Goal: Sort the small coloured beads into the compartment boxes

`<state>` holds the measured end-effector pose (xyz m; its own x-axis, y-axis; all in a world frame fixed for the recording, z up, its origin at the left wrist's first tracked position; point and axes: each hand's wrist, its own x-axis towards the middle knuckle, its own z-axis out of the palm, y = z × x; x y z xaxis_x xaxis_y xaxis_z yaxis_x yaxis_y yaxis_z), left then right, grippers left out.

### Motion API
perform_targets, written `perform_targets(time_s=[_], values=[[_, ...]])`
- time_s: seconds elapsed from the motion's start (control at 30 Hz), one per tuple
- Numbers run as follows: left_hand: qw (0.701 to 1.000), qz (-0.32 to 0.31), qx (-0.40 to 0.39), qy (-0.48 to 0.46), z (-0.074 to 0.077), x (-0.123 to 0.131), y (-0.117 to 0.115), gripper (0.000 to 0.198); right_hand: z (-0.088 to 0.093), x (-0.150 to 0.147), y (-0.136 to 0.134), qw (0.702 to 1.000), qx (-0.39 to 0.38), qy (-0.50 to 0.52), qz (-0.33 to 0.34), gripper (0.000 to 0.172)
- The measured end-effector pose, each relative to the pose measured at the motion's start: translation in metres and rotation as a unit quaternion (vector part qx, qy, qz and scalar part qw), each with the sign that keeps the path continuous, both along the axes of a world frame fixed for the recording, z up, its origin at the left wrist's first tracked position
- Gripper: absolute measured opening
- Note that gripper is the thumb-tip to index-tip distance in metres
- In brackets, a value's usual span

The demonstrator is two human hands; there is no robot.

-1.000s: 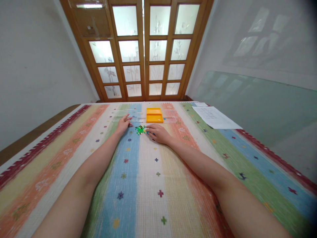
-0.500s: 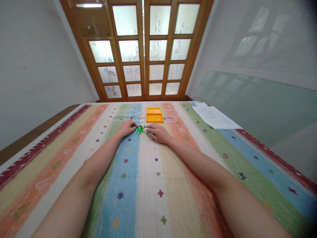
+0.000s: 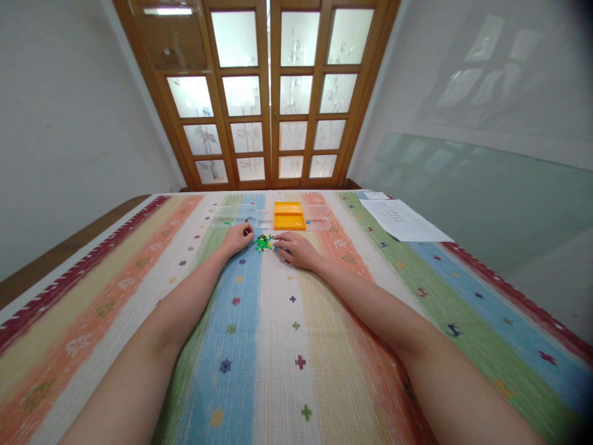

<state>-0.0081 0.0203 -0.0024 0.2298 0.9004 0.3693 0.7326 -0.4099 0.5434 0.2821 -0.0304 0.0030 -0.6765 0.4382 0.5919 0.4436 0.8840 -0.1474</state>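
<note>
A small pile of tiny pieces [image 3: 264, 242], mostly green with some yellow, white, blue and dark ones, lies on the striped tablecloth between my hands. Just left of the pile, my left hand [image 3: 239, 238] is closed with thumb and fingertips pinched together; whatever they hold is too small to make out. My right hand [image 3: 297, 248] rests at the pile's right side, fingers stretched out and touching its edge. Beyond the pile sits a yellow tray [image 3: 290, 226] with two compartments and a small light piece inside. A clear plastic tray [image 3: 234, 217] with a few small pieces lies behind my left hand.
Another clear tray [image 3: 319, 217] lies right of the yellow one, with a blue piece near it. Printed paper sheets [image 3: 407, 221] lie at the far right of the tablecloth [image 3: 278, 346]. A wooden glazed door [image 3: 270, 179] stands behind the table.
My left hand has drawn slightly back and up from the pile, its fingertips now pinched apart from it. The right hand has hardly moved.
</note>
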Motion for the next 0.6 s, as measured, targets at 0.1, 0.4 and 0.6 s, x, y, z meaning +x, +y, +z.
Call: perform_targets(time_s=[0.1,0.4,0.6], values=[[0.997,0.048,-0.008,-0.059,0.001,0.0,0.001,0.007,-0.001,0.0,0.0,1.0,0.0,-0.002,0.002,0.025],[0.956,0.081,-0.06,-0.275,-0.002,-0.01,0.012,0.012,0.0,0.0,0.0,1.0,0.006,-0.01,0.0,0.024],[0.954,0.092,-0.055,-0.279,-0.003,-0.015,0.015,0.017,0.0,0.0,0.0,1.0,0.005,-0.011,-0.002,0.023]])
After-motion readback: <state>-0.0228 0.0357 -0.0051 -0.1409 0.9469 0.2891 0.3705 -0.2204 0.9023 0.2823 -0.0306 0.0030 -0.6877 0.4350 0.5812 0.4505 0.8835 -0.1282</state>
